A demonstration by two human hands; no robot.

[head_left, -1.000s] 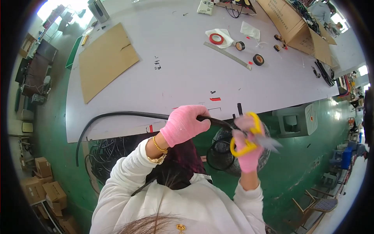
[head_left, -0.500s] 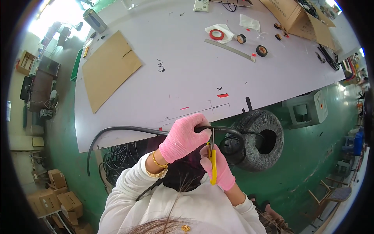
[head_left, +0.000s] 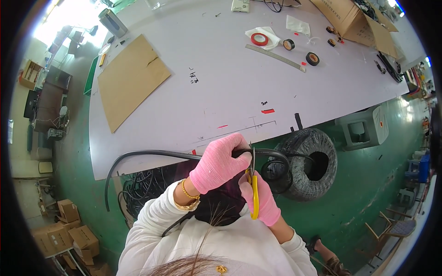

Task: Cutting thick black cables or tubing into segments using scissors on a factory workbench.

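Note:
My left hand (head_left: 219, 163), in a pink knit glove, is closed round a thick black cable (head_left: 156, 152) at the table's near edge. The cable bends down off the table on the left and runs right from my fist toward a wrapped coil. My right hand (head_left: 263, 200), also gloved in pink, grips yellow-handled scissors (head_left: 255, 198). Their blades point away from me and meet the cable just right of my left hand. Whether they have cut into it, I cannot tell.
A wrapped cable coil (head_left: 307, 165) stands on the floor beside a grey plastic stool (head_left: 363, 128). Loose black cables (head_left: 142, 188) hang below the table (head_left: 207, 101). On top lie brown cardboard (head_left: 133, 83), a steel ruler (head_left: 276, 58), tape rolls (head_left: 312, 58) and an open carton (head_left: 350, 23).
The view has shifted slightly. Both hands keep their hold on the cable and the scissors. At the lower right, another person's leg and foot have moved.

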